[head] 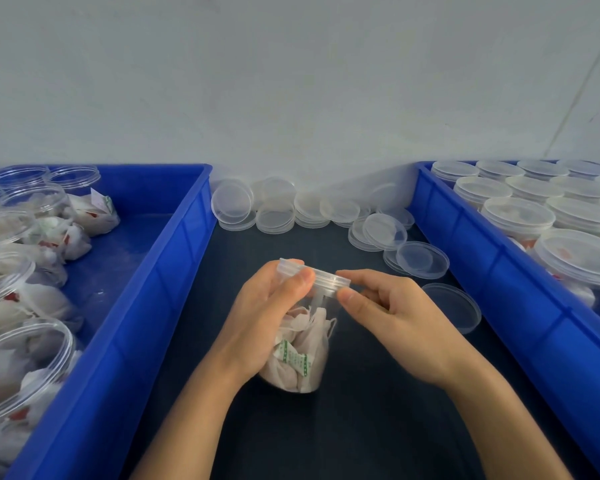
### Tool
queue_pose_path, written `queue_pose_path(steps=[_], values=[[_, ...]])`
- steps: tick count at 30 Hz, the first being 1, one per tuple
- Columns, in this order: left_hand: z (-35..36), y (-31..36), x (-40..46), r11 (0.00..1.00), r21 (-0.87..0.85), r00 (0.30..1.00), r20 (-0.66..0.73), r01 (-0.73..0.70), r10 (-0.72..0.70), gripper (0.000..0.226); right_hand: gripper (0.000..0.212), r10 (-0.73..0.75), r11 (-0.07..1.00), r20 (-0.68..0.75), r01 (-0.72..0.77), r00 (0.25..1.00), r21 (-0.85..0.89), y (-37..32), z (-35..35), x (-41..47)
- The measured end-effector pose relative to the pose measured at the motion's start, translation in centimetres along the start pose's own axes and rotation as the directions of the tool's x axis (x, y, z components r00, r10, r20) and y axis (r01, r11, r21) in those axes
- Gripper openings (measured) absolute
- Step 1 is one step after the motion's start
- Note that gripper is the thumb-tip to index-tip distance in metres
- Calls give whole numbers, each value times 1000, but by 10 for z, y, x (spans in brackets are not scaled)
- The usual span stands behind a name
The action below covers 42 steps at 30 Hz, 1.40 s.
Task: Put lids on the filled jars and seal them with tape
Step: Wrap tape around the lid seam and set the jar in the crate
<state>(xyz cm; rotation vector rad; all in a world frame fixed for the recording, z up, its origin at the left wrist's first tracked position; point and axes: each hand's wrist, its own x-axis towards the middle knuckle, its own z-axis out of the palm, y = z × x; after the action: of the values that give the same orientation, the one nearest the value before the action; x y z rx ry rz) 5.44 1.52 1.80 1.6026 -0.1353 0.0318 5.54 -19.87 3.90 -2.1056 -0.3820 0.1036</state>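
A clear plastic jar [300,355] filled with white sachets stands tilted on the dark table between my hands. A clear lid [321,277] sits on its mouth. My left hand [264,317] wraps round the jar's upper left side, thumb on the lid's rim. My right hand [392,317] pinches the lid's right edge between thumb and forefinger. No tape roll is in view.
A blue crate [160,289] on the left holds several open filled jars [21,362]. A blue crate [471,251] on the right holds several lidded jars [520,220]. Loose clear lids [278,216] lie heaped along the back wall, and one lid [458,306] lies beside my right hand.
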Motion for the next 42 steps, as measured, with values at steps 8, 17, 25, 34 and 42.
queue_pose_path(steps=[8, 17, 25, 34, 42], values=[[3, 4, -5, 970, 239, 997, -52, -43, 57, 79, 21, -51, 998, 10, 51, 999, -37, -5, -2, -5], [13, 4, -4, 968, 220, 981, -123, -121, 150, 56, 31, -85, 982, -95, 67, 992, -177, -14, 14, -6], [-1, -2, -1, 989, 51, 974, -175, -137, 144, 53, 50, -83, 980, -63, 70, 995, -186, -16, 14, -8], [-8, -6, 3, 995, 36, 990, -104, -94, 97, 57, 53, -55, 970, -64, 38, 996, -240, -13, 5, -7], [-8, -6, 3, 997, 26, 993, -87, -74, 76, 62, 60, -78, 917, -60, 48, 995, -397, -11, 0, -7]])
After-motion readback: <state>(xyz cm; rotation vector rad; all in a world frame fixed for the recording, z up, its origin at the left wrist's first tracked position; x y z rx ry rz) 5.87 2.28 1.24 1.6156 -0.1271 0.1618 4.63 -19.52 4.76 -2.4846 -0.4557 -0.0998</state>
